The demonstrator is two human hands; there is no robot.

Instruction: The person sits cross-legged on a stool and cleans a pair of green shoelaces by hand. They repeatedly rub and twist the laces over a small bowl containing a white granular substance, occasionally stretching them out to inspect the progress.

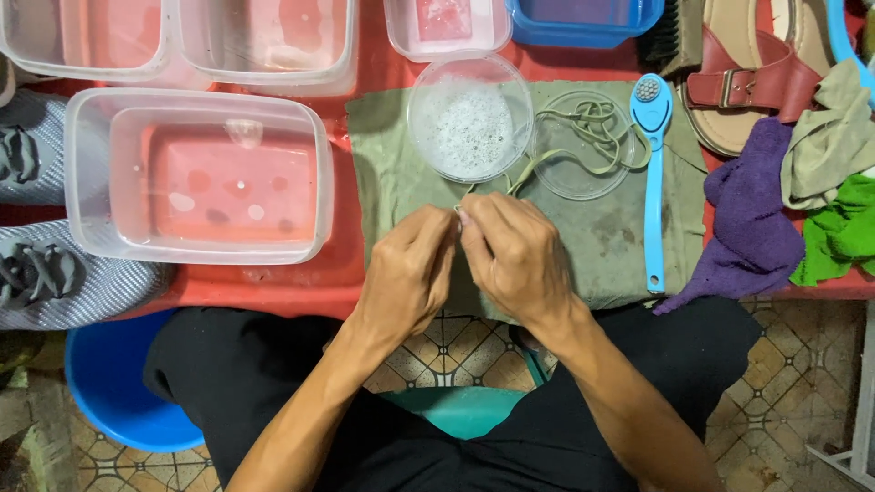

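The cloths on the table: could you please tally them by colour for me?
Olive-green cloth under the hands: 1
Purple cloth: 1
Grey-beige cloth: 1
Bright green cloth: 1
Total: 4

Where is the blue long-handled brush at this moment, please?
In the head view, the blue brush lies on the green cloth right of the hands, between the clear lid holding the shoelace and the purple rag.
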